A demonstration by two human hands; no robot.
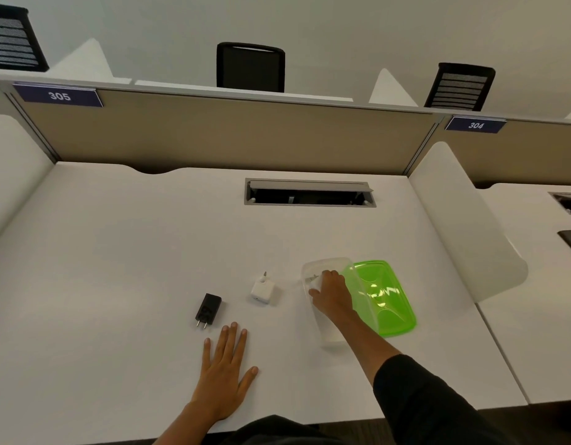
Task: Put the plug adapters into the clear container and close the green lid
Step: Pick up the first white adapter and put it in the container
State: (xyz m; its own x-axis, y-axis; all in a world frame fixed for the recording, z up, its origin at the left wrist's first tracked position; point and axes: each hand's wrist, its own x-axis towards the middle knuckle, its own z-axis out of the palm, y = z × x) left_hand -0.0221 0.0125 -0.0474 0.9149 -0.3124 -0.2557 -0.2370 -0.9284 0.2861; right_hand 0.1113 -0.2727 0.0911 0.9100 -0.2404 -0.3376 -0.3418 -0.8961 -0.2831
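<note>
A clear container (329,330) stands on the white desk with its green lid (385,297) hinged open to the right. My right hand (332,295) reaches inside the container, fingers closed around a plug adapter whose metal prongs (311,278) stick out to the left. A white adapter (262,289) lies on the desk left of the container. Farther left lies a black adapter (208,310), prongs pointing toward me. My left hand (224,367) rests flat on the desk just below the black adapter, fingers spread, holding nothing.
An open cable slot (309,192) is set into the desk's far side, below a beige partition (229,136). White side dividers (463,220) border the desk on both sides. Black chairs (250,67) stand beyond the partition.
</note>
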